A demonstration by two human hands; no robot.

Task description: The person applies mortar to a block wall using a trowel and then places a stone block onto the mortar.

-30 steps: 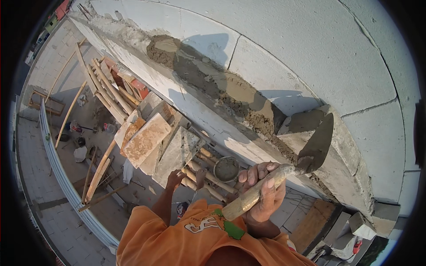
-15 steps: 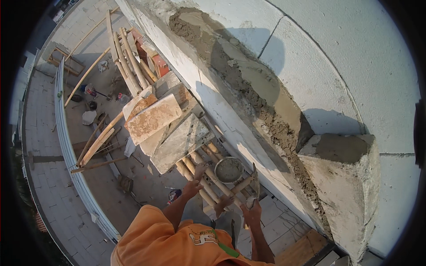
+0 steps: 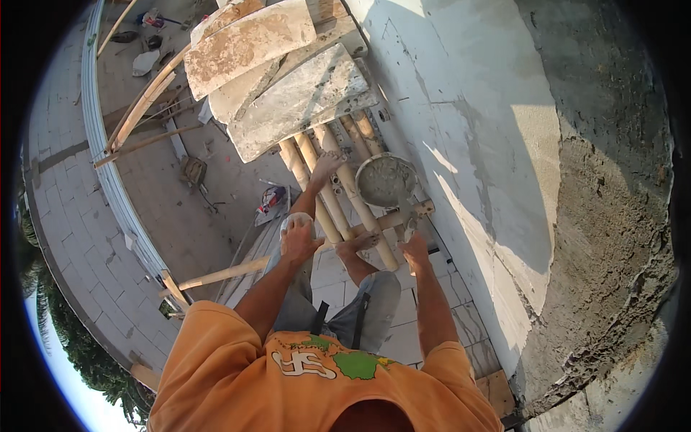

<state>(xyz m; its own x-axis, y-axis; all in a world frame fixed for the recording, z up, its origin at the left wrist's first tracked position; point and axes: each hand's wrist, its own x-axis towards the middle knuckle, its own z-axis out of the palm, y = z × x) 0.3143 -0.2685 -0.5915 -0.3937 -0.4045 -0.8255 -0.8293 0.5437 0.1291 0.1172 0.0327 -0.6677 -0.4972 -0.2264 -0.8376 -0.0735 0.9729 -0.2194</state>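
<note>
In my right hand [image 3: 414,250] I grip the handle of a trowel [image 3: 407,210]. Its mortar-smeared blade points up to the near edge of a round bucket [image 3: 367,189] of wet grey mortar [image 3: 392,180]. The fingers are wrapped round the handle. My left hand [image 3: 299,241] rests over my bent left knee, its fingers spread and nothing in them. Both of my bare feet stand on a platform of wooden poles [image 3: 348,176], just left of the bucket.
Stacked stained slabs [image 3: 302,101] lie on the poles beyond my feet. A pale wall [image 3: 461,144] runs along the right, with a rough band of wet mortar [image 3: 604,237] near it. Far below left are a floor [image 3: 155,194], loose poles and a long white rail [image 3: 108,165].
My view has swung down toward the bucket and platform. The trowel has moved from beside the wall to the bucket's near edge. My left hand still rests at my knee.
</note>
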